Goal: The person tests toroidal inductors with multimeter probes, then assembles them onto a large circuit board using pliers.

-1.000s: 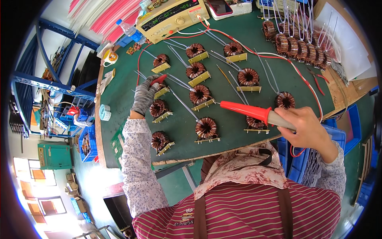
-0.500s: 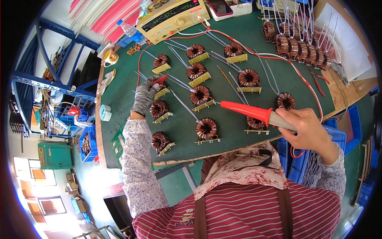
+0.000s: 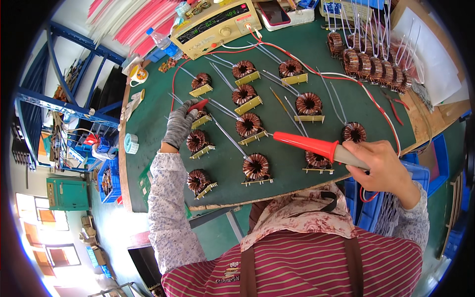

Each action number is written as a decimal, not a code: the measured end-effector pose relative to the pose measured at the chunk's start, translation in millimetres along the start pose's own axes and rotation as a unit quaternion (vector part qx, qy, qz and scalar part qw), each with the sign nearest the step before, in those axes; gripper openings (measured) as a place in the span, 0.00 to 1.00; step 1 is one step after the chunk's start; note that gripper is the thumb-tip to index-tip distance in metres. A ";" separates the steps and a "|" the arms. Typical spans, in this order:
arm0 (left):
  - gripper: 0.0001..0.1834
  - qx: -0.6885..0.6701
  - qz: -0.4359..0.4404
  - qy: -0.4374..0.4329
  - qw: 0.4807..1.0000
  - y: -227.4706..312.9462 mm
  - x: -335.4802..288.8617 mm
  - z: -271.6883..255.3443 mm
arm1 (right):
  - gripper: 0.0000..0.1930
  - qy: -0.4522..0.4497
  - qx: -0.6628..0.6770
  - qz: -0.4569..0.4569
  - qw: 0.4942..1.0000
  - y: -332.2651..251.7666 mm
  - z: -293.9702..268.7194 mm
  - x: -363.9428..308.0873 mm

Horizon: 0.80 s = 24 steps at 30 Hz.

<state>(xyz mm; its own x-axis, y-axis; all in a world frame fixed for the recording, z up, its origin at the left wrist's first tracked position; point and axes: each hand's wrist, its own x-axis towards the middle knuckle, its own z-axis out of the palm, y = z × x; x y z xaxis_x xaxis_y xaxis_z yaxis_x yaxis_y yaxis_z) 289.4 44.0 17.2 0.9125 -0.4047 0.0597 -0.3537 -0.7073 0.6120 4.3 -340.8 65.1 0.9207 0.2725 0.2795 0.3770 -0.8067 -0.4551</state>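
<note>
My right hand (image 3: 381, 166) is closed around the grey handle of a red-and-grey test probe (image 3: 307, 143). The probe's thin tip is at the right end of the small yellow board under a copper toroid coil (image 3: 250, 125) mid-table; whether it touches is too fine to make out. On the left, my left hand (image 3: 179, 126), in a grey knit glove, pinches a red clip (image 3: 199, 105). The clip lies by the wire leads of a coil (image 3: 200, 119) partly hidden by the hand. More board-mounted coils stand in rows around both hands, such as the one nearest me (image 3: 256, 166).
At the back is a beige power supply (image 3: 217, 30) with lit digits. Its red and white cables (image 3: 368, 91) curve along the right. Unmounted coils (image 3: 368, 64) cluster at the back right, near red-handled pliers (image 3: 394, 106). A tape roll (image 3: 131, 143) sits at the left edge.
The view has shifted slightly. Both hands keep their grips, with the probe tip still at the same coil's board and the red clip at the same leads.
</note>
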 end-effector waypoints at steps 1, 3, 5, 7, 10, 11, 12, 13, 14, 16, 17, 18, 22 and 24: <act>0.15 0.014 0.015 0.000 1.000 3.2 1.4 -0.5 | 0.21 0.002 0.009 0.000 1.000 1.4 -0.9 1.1; 0.15 0.006 -0.010 -0.007 1.000 12.3 3.6 -8.1 | 0.21 -0.002 0.013 0.006 1.000 4.3 -6.9 5.0; 0.15 -0.011 -0.034 -0.010 0.999 7.1 10.0 -16.9 | 0.21 -0.006 0.017 0.009 1.000 7.8 -11.9 9.5; 0.15 -0.021 -0.027 -0.001 0.999 9.7 21.1 -18.9 | 0.20 -0.006 0.029 0.006 1.000 12.8 -14.8 13.6; 0.15 -0.033 -0.025 0.020 0.999 15.2 39.5 -22.7 | 0.20 -0.044 0.065 0.030 0.996 14.4 -28.5 21.0; 0.16 -0.034 -0.016 0.017 0.999 12.8 48.3 -22.9 | 0.20 -0.044 0.066 0.028 0.997 15.5 -30.6 22.6; 0.17 -0.037 -0.006 0.012 0.999 14.1 56.5 -21.5 | 0.20 -0.029 0.072 0.037 0.996 15.9 -33.6 21.6; 0.17 -0.048 -0.013 0.010 0.999 19.6 63.0 -20.4 | 0.20 -0.014 0.077 0.046 0.996 16.6 -35.4 21.8; 0.17 -0.049 -0.011 0.010 0.999 17.5 71.7 -18.9 | 0.20 -0.013 0.076 0.046 0.996 16.0 -35.4 24.8; 0.17 -0.067 0.009 0.036 0.997 18.6 88.8 -11.0 | 0.20 0.001 0.027 0.056 0.998 13.0 -33.2 32.0; 0.17 -0.074 -0.002 0.030 0.997 18.6 94.4 -7.3 | 0.20 0.002 0.024 0.058 0.998 14.6 -29.3 34.2; 0.17 -0.076 0.002 0.029 0.997 20.8 99.9 -3.8 | 0.19 0.011 0.011 0.042 0.999 18.3 -22.8 36.5; 0.17 -0.061 -0.045 0.005 0.997 18.0 113.2 2.5 | 0.17 0.002 -0.014 0.023 1.000 23.7 -7.8 48.0; 0.17 -0.051 -0.048 0.014 0.997 13.6 115.2 6.4 | 0.17 -0.002 -0.008 0.026 1.000 25.8 -1.3 53.8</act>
<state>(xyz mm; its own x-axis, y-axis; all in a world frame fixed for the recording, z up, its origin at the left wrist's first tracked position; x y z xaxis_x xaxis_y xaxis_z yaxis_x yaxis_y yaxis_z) 388.5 -16.0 27.5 0.9473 -0.3197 0.0184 -0.2425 -0.6789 0.6931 63.4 -347.6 69.6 0.9394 0.2324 0.2519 0.3269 -0.8284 -0.4548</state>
